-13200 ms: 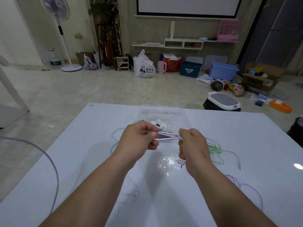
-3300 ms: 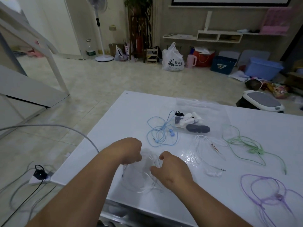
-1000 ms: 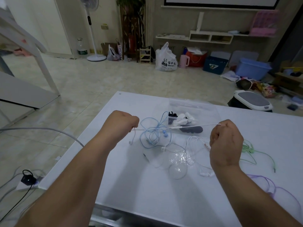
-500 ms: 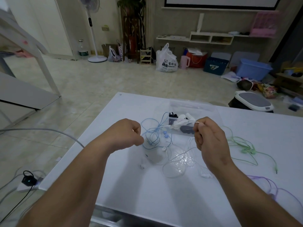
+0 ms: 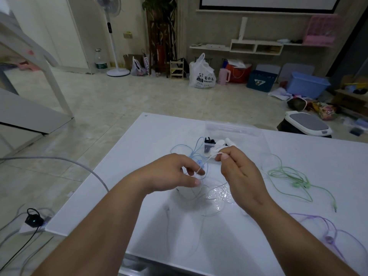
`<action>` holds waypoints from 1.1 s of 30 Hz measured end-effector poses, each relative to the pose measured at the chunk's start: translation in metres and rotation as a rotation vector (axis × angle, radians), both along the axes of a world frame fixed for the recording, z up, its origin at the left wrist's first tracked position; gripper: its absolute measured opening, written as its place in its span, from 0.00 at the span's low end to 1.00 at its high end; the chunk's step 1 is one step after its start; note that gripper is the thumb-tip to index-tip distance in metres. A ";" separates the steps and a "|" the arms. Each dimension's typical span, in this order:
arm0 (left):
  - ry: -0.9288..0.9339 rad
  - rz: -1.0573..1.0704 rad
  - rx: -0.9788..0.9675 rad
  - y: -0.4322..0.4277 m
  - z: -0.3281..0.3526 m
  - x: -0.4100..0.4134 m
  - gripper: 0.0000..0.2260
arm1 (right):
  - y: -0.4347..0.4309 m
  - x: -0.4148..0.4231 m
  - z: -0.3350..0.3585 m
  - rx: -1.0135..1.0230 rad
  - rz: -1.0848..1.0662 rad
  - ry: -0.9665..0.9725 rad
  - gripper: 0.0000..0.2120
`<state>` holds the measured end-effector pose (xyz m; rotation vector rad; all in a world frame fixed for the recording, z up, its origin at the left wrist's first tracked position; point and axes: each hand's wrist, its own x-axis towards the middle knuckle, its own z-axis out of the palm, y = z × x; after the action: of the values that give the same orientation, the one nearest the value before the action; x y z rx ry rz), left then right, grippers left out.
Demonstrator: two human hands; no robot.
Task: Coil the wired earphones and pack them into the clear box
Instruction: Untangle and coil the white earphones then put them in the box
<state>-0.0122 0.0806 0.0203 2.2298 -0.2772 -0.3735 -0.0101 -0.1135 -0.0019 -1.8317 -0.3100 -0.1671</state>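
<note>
Over the middle of the white table [image 5: 151, 140], both my hands work a white earphone cord [image 5: 207, 161]. My right hand [image 5: 237, 172] pinches the cord's upper end between thumb and forefinger. My left hand [image 5: 175, 172] has its fingers loosely spread, with the cord running across its fingertips. The rest of the white cord hangs in loose loops onto the table below the hands. The clear box [image 5: 235, 130] stands behind the hands with several coiled earphones inside; its front is partly hidden by my right hand.
Blue earphones [image 5: 187, 150] lie tangled behind my left hand. Green earphones [image 5: 292, 178] lie to the right and purple earphones [image 5: 326, 232] at the near right. A crumpled clear wrapper [image 5: 219, 196] lies under the hands. The table's left edge drops to the floor with cables [image 5: 31, 222].
My hands have come together from a wide stretch of the white cord. The left hand's fist has loosened to spread fingers, and the right hand has moved left while still pinching the cord.
</note>
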 end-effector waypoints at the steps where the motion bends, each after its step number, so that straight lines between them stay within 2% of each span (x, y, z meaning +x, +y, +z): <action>1: 0.013 -0.001 0.011 -0.001 -0.002 0.000 0.04 | 0.000 0.000 0.000 0.015 -0.002 0.012 0.09; 2: 0.011 0.012 0.036 -0.001 -0.003 0.000 0.01 | -0.001 0.001 0.000 0.038 -0.002 0.028 0.09; 4: -0.024 0.066 0.077 0.000 -0.006 0.001 0.03 | -0.004 0.002 0.000 0.086 -0.003 0.056 0.09; 5: -0.044 0.101 0.038 0.001 -0.006 0.002 0.05 | -0.005 0.003 0.002 0.094 -0.007 0.063 0.07; 7: -0.075 0.198 -0.175 0.003 -0.001 0.003 0.07 | -0.010 0.006 0.004 0.091 -0.034 0.088 0.05; 9: -0.132 0.334 -0.415 0.007 0.006 0.005 0.09 | -0.015 0.010 0.003 0.070 -0.086 0.127 0.07; 11: -0.233 0.442 -0.533 0.009 0.009 0.008 0.10 | -0.019 0.013 0.001 0.020 -0.138 0.137 0.07; 15: -0.371 0.520 -0.597 0.009 0.009 0.010 0.11 | -0.024 0.017 -0.003 -0.229 -0.311 0.084 0.23; 18: -0.374 0.478 -0.680 0.010 0.010 0.008 0.10 | -0.023 0.017 -0.001 -0.207 -0.355 0.104 0.25; 20: -0.363 0.437 -0.688 0.011 0.011 0.007 0.09 | -0.020 0.018 0.000 -0.118 -0.357 0.163 0.23; 23: -0.359 0.399 -0.660 0.012 0.012 0.005 0.08 | -0.014 0.019 0.001 0.149 -0.316 0.329 0.22; 25: -0.312 0.364 -0.666 0.012 0.013 0.004 0.07 | -0.012 0.019 0.003 0.216 -0.276 0.349 0.19; 29: -0.274 0.333 -0.608 0.010 0.015 0.002 0.06 | -0.012 0.015 0.005 0.083 -0.194 0.233 0.11; 31: -0.278 0.344 -0.606 0.009 0.015 0.001 0.05 | -0.013 0.016 0.002 0.032 -0.203 0.191 0.11; 33: -0.264 0.346 -0.616 0.008 0.016 0.001 0.03 | -0.015 0.018 -0.002 0.044 -0.232 0.227 0.12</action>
<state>-0.0110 0.0882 0.0363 1.6662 -0.1153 0.1808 0.0079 -0.1282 -0.0036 -1.8193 0.0650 -0.1232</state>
